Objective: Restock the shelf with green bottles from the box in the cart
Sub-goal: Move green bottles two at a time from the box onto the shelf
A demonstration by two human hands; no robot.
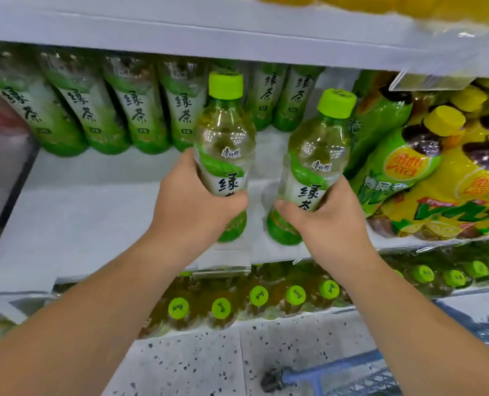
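I hold two green-tea bottles with lime-green caps over the white shelf (pixel 94 212). My left hand (pixel 191 204) grips the lower part of the left bottle (pixel 224 138), which stands nearly upright. My right hand (pixel 329 215) grips the right bottle (pixel 317 150), which leans slightly to the right. Both bottle bases hang just above the shelf's front edge. A row of the same green bottles (pixel 134 110) stands at the back of the shelf. The box is out of view.
Yellow and green drink bottles (pixel 426 172) crowd the shelf's right side. The lower shelf holds several green-capped bottles (pixel 259 295). A blue cart frame (pixel 337 372) sits at the bottom right on the speckled floor. An upper shelf board (pixel 209 32) overhangs.
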